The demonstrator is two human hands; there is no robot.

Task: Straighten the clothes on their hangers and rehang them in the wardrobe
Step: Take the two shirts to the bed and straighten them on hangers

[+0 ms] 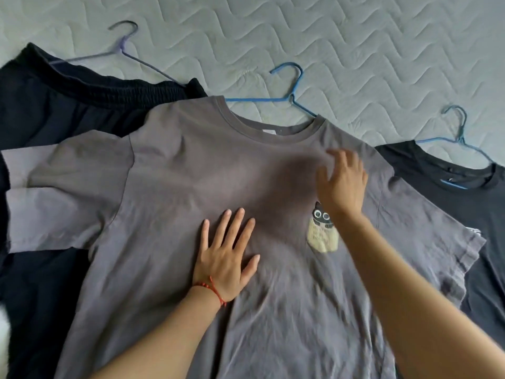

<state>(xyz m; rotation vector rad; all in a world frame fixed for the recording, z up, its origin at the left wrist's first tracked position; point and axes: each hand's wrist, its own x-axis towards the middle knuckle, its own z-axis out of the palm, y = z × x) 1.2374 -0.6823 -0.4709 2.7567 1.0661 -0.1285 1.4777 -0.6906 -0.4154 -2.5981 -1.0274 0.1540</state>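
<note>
A grey T-shirt [175, 187] with a small cat print lies flat on the quilted bed, on a blue hanger [292, 88] whose hook sticks out of the collar. My left hand [226, 255], with a red string at the wrist, presses flat on the shirt's chest, fingers spread. My right hand [341, 181] is blurred over the shirt's upper right chest, its fingers loosely bent on the cloth; I cannot tell whether it pinches any fabric.
Dark trousers [68, 110] on a purple hanger [123, 47] lie at the left, partly under the grey shirt. A dark T-shirt [481, 214] on a blue-grey hanger [459, 132] lies at the right. The pale quilted bed cover [355, 45] stretches beyond.
</note>
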